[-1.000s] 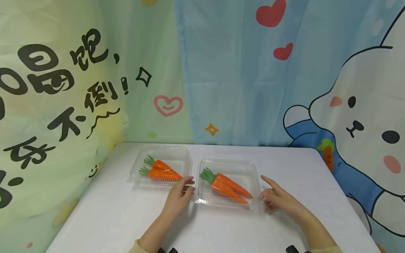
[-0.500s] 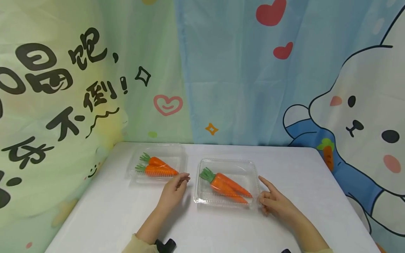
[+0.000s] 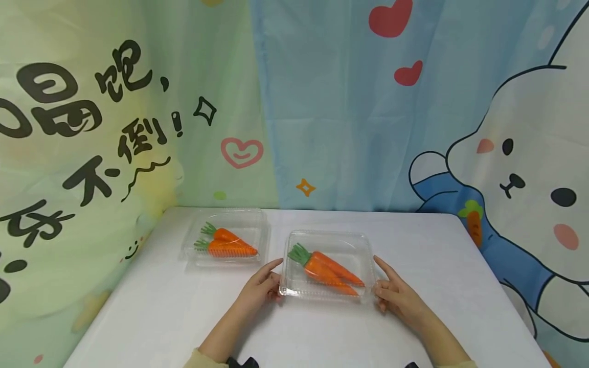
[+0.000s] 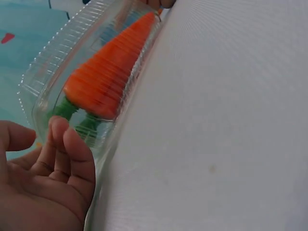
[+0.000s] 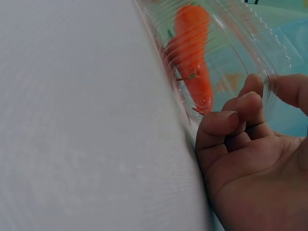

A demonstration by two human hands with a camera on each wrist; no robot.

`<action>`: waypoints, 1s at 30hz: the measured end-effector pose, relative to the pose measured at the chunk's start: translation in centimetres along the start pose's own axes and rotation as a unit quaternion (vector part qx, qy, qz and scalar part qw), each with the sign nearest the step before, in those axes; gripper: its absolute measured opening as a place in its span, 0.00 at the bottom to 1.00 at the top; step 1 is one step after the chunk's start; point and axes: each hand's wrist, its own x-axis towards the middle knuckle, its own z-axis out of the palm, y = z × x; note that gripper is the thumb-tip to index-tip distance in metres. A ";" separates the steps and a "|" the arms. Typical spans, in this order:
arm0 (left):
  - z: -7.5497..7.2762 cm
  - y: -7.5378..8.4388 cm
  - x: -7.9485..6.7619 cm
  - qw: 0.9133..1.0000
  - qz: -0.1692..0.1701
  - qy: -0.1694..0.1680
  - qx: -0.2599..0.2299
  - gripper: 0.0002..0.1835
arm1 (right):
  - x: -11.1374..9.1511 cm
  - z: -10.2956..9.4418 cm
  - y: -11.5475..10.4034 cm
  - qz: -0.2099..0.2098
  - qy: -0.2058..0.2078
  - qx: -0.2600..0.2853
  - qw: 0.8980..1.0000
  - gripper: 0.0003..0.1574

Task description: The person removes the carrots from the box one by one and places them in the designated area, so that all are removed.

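Observation:
A clear plastic clamshell box [image 3: 356,251] with orange carrots [image 3: 327,271] inside, their tops green, rests on the table between the two hands. My left hand [image 3: 258,291] is at its left side, index finger reaching along the edge. In the left wrist view, bent fingers [image 4: 77,149] stand close against the box wall, thumb apart. On the other side, my right hand [image 3: 399,297] points its index finger forward beside the box. The right wrist view has the thumb tip at the rim [image 5: 272,89] and the other fingers bent by the wall; whether they pinch it is unclear.
A second clear box [image 3: 253,223] with carrots [image 3: 227,243] lies farther back to the left. Both stand on a white-covered table [image 3: 331,332]. A printed curtain [image 3: 322,102] hangs behind the table's far edge.
The farther box has shifted left and slightly back. My left hand moved left with it, then came away to the nearer box's left side. My right hand has moved slightly left.

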 end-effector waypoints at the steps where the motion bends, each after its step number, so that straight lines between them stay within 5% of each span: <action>1: -0.1 -0.1 -0.1 1.000 0.005 -0.005 0.001 0.29 | 0.0 0.0 0.0 -0.001 -0.001 0.001 1.000 0.51; 17: -0.7 -1.0 -0.3 0.996 0.025 -0.081 -0.040 0.33 | -0.1 0.2 0.3 -0.002 -0.030 0.010 1.000 0.50; 30: -0.3 -1.1 -0.3 0.991 0.013 -0.099 -0.093 0.35 | -0.1 0.4 0.6 -0.031 -0.052 0.051 0.997 0.51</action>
